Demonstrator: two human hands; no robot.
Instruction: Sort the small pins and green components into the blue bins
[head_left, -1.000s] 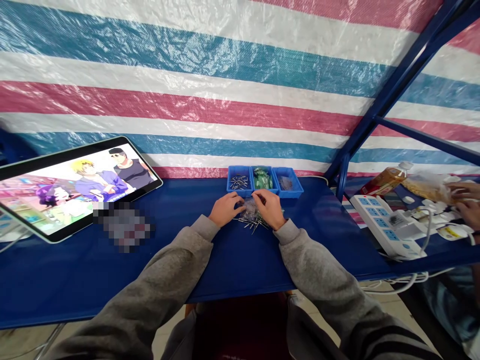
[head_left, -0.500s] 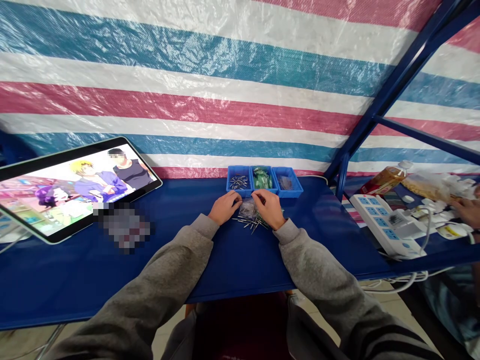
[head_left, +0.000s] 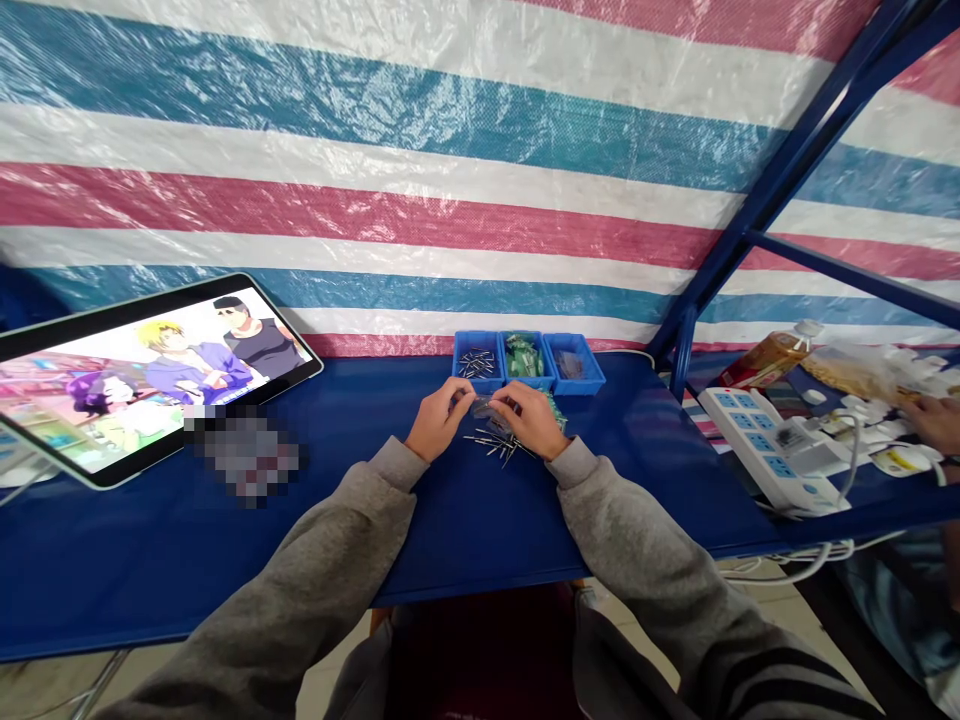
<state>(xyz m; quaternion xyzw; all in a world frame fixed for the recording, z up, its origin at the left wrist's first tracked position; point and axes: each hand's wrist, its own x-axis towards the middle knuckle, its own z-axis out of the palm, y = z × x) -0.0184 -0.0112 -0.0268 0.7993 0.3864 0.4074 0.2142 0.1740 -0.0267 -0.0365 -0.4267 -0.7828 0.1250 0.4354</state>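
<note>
At a blue table [head_left: 480,530] set against a striped plastic sheet [head_left: 450,230], I bring both bare hands together above a small heap of parts, my grey sleeves reaching in from either side. My left hand [head_left: 439,418] curls with thumb and forefinger bent toward each other, and my right hand [head_left: 534,418] mirrors it just beside, the fingertips nearly meeting; the space between is so small that I cannot tell whether either pinch is fully closed or what it has hold of. Directly below lie clear pieces [head_left: 496,426] and thin metal pins [head_left: 501,449], the latter fanned out on the tabletop toward me, while green pieces [head_left: 556,408] show beyond my right knuckles. Just behind my hands, three blue boxes stand in a row: the left box [head_left: 486,384] holds more metal pins, the middle box [head_left: 535,384] green pieces, the right box [head_left: 581,387] clear ones. To my left, a tilted tablet [head_left: 165,375] plays a cartoon. To my right, past a blue post, sit a white power strip [head_left: 765,450] and a bottle [head_left: 769,358], with another person's hand [head_left: 934,420] at the edge.
</note>
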